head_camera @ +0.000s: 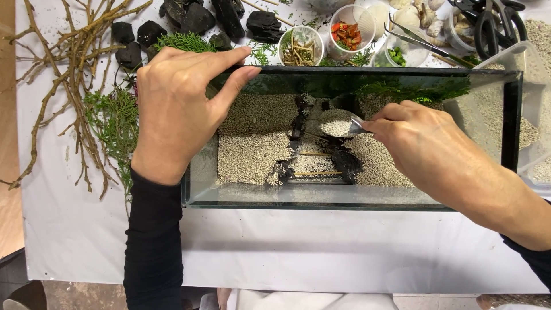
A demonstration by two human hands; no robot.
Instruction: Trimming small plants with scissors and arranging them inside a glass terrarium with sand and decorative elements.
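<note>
Glass tank (356,198): long clear rectangular box on a white table cover (287,247), seen from above; dark rim along the far edge.
Tank floor: pale gravel (252,143) spread on the left and right sides; dark stones (298,123) run down the middle, with thin wooden sticks (315,172) laid across a narrow gravel strip between them.
Left hand (178,109): rests on the tank's far left corner, fingers stretched together along the top rim, thumb angled down inside the glass; black sleeve on the forearm.
Right hand (419,140): reaches into the tank from the right, fingers pinched shut on the handle of a metal spoon (338,123).
Spoon: bowl heaped with pale gravel, held just above the dark stones in the middle of the tank.
Greenery: green sprigs (413,89) lie along the tank's far wall.
Left of tank: bare brown branches (63,74) and more green sprigs on the cover.
Beyond tank: black rocks (195,17), small clear cups (301,46) of bits, shells (419,14), black scissors (488,20).
Right edge: clear plastic tub (534,115) with gravel.
</note>
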